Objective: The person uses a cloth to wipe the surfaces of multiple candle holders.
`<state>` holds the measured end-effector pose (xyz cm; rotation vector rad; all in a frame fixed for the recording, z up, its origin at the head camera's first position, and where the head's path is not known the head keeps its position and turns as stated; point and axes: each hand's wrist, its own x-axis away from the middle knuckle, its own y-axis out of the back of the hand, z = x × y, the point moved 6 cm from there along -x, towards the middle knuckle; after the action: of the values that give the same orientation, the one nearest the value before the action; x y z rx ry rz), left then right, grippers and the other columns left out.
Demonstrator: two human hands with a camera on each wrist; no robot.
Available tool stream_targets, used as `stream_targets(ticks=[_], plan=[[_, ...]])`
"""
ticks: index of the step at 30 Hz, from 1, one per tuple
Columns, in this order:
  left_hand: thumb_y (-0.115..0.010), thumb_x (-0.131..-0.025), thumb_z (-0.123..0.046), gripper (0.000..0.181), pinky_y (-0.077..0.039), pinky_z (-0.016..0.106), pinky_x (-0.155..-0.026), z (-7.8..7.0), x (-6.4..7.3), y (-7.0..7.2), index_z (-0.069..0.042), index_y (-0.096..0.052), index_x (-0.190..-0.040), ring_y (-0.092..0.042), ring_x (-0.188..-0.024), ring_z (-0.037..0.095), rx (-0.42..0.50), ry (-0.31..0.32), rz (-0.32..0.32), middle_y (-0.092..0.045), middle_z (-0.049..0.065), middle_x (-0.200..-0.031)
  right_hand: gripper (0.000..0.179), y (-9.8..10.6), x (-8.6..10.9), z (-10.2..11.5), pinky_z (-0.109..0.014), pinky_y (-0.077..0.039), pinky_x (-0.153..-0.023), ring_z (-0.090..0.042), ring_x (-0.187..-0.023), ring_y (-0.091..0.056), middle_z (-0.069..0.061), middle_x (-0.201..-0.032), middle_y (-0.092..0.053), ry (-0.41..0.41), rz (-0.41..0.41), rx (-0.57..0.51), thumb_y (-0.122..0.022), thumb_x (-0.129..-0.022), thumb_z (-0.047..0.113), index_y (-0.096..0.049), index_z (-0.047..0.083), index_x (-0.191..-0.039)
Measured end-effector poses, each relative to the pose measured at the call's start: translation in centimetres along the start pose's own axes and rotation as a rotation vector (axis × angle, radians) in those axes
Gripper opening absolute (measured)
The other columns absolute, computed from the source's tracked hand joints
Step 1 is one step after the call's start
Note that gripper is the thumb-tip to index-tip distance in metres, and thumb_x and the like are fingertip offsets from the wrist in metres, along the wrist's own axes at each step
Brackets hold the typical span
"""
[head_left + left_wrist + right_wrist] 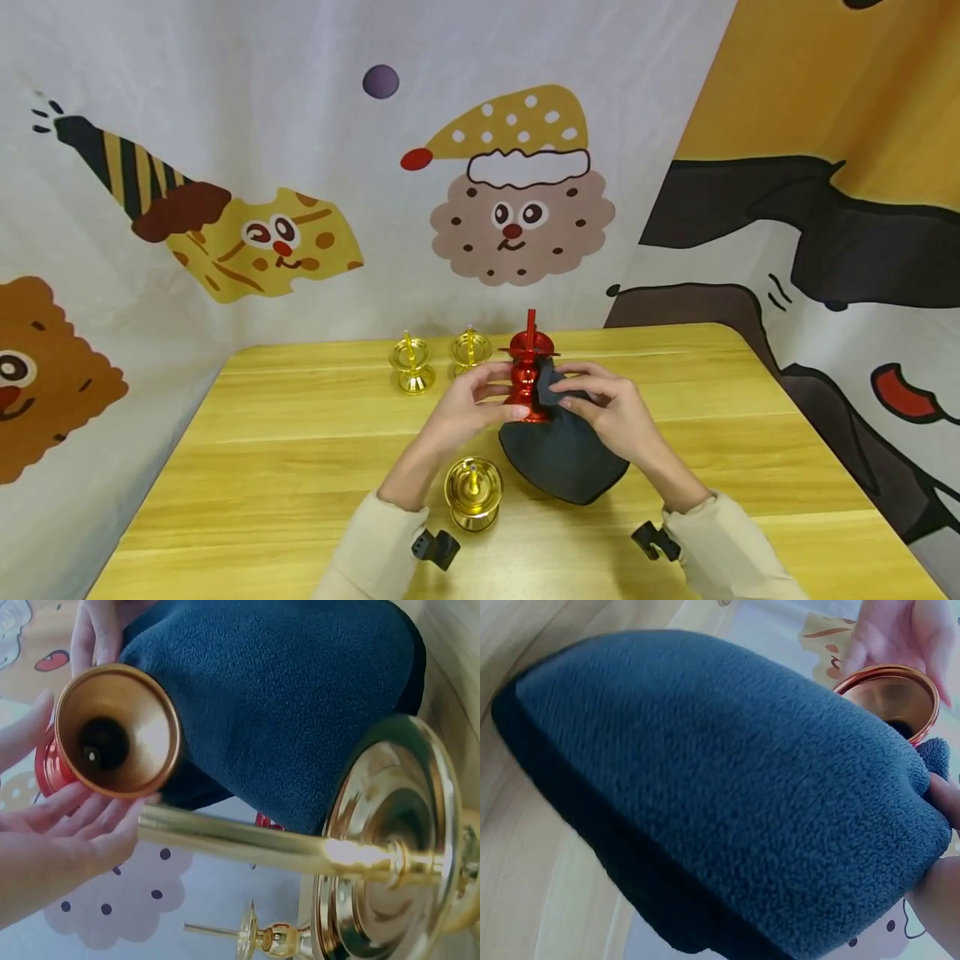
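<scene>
My left hand holds a shiny red candlestick with a thin spike rising from its dish. In the left wrist view the hollow, copper-toned underside of its base faces the camera, clear of the table. Fingers support it from one side. My right hand pinches a dark blue-grey fleecy cloth and presses a fold of it against the candlestick's stem. The rest of the cloth hangs below that hand and fills much of the right wrist view. The cloth partly hides the right fingertips there.
Two gold candlesticks, one at the back left and one beside it, stand near the wooden table's far edge. A third gold candlestick stands close to my left forearm. Another red dish shows behind the held candlestick. A cartoon-printed curtain hangs behind.
</scene>
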<state>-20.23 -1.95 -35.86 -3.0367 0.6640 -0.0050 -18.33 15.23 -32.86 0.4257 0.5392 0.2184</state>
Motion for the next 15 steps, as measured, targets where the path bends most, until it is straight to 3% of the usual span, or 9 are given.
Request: stream_targets(ticks=[3, 6, 12, 15], plan=[[-0.068, -0.079, 0.0, 0.057, -0.051, 0.036, -0.083, -0.04, 0.25, 0.03, -0.002, -0.044, -0.131, -0.052, -0.109, 0.031, 0.012, -0.005, 0.057, -0.046, 0.015, -0.128, 0.02, 0.0, -0.04, -0.07, -0.017, -0.05, -0.071, -0.019, -0.099, -0.057, -0.017, -0.111, -0.059, -0.009, 0.001, -0.014, -0.064, -0.078, -0.01, -0.069, -0.002, -0.096], [-0.068, -0.079, 0.002, 0.059, -0.051, 0.035, -0.081, -0.02, 0.38, 0.08, -0.001, -0.043, -0.132, -0.054, -0.106, 0.032, 0.021, -0.017, 0.068, -0.045, 0.018, -0.128, 0.021, -0.08, -0.07, -0.23, -0.017, -0.05, -0.075, -0.024, -0.103, -0.055, -0.017, -0.112, -0.058, -0.023, 0.002, -0.038, -0.064, -0.079, -0.01, -0.068, -0.002, -0.097], [-0.072, -0.078, -0.004, 0.06, -0.052, 0.032, -0.077, 0.12, 0.75, 0.15, -0.003, -0.045, -0.131, -0.057, -0.1, 0.028, -0.02, -0.015, 0.013, -0.049, 0.016, -0.122, 0.022, -0.38, -0.05, -0.27, -0.018, -0.049, -0.08, -0.02, -0.102, -0.056, -0.018, -0.111, -0.058, -0.022, -0.007, -0.068, -0.063, -0.078, -0.012, -0.067, -0.003, -0.098], [-0.074, -0.076, -0.007, 0.059, -0.052, 0.032, -0.078, -0.06, 0.9, 0.1, -0.003, -0.047, -0.129, -0.058, -0.097, 0.027, -0.087, -0.035, -0.016, -0.052, 0.016, -0.119, 0.023, -0.61, -0.15, 0.23, -0.017, -0.048, -0.081, -0.021, -0.1, -0.056, -0.017, -0.109, -0.059, 0.003, -0.016, -0.04, -0.063, -0.077, -0.014, -0.068, -0.002, -0.096]])
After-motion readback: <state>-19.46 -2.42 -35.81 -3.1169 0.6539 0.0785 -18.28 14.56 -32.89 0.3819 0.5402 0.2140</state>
